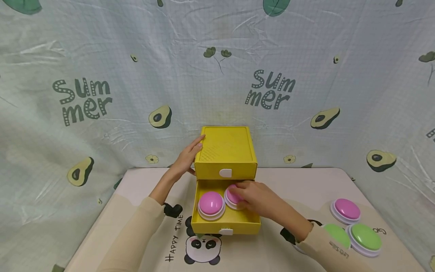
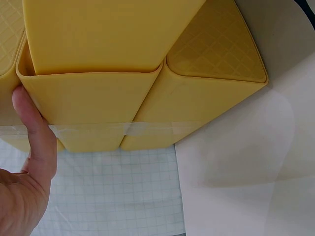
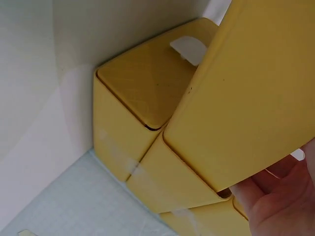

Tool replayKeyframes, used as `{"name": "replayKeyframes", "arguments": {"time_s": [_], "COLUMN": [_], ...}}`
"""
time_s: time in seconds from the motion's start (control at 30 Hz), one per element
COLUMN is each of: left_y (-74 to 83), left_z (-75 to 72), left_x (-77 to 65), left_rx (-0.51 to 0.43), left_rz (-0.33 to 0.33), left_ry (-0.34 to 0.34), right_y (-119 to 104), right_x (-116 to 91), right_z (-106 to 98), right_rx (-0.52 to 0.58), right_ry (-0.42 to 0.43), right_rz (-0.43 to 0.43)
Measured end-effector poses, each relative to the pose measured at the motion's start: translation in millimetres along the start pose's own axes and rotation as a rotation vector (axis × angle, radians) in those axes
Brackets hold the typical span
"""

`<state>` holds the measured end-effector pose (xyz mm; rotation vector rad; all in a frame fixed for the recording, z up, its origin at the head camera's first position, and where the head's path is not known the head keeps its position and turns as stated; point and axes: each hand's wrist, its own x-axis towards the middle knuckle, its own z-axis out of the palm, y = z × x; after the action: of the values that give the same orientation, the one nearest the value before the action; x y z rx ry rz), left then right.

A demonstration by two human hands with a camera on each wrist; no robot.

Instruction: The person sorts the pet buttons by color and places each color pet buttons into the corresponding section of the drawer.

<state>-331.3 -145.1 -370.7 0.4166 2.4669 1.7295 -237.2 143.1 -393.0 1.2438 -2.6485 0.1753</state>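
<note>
A yellow drawer cabinet (image 1: 225, 144) stands against the cloth backdrop, with a drawer (image 1: 242, 220) pulled out below its top one. In the drawer's left half lies a pink dome button (image 1: 211, 203) on a white base. My right hand (image 1: 261, 197) reaches in from the right and grips a second pink dome button (image 1: 232, 195) by its top; the fingers partly cover it. My left hand (image 1: 185, 158) rests against the cabinet's left side, fingers extended along its upper edge. In the left wrist view, its thumb (image 2: 40, 132) lies along the yellow wall, below the pulled-out drawer.
On the table's right side sit another pink button (image 1: 346, 209) and two green buttons (image 1: 366, 237) (image 1: 336, 235). A white rim (image 1: 298, 248) shows under my right forearm. Clear tape (image 2: 93, 130) runs across the stacked cabinet units. The table mat (image 1: 176, 253) has a printed panda.
</note>
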Motion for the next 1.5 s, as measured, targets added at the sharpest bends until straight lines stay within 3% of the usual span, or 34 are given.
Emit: {"name": "replayKeyframes", "arguments": {"time_s": [0.23, 0.6, 0.93, 1.23, 1.5], "left_y": [0.0, -0.1, 2.0, 0.6, -1.1], "left_z": [0.6, 0.2, -0.3, 0.4, 1.0], "left_x": [-1.1, 1.0, 0.2, 0.6, 0.1], "left_rx": [-0.004, -0.009, -0.006, -0.009, -0.005], "left_rz": [0.005, -0.003, -0.013, 0.000, 0.008], "left_ry": [0.000, -0.004, -0.009, -0.005, 0.006], "right_y": [-3.4, -0.9, -2.1, -0.5, 12.2], "right_x": [-4.3, 1.0, 2.4, -2.6, -26.3], "right_z": [0.4, 9.0, 8.6, 3.8, -15.9], "right_rx": [-0.011, -0.040, -0.038, 0.016, 0.127], "right_ry": [0.046, 0.237, 0.244, 0.186, 0.269], "right_rz": [-0.008, -0.013, 0.008, 0.038, 0.051]}}
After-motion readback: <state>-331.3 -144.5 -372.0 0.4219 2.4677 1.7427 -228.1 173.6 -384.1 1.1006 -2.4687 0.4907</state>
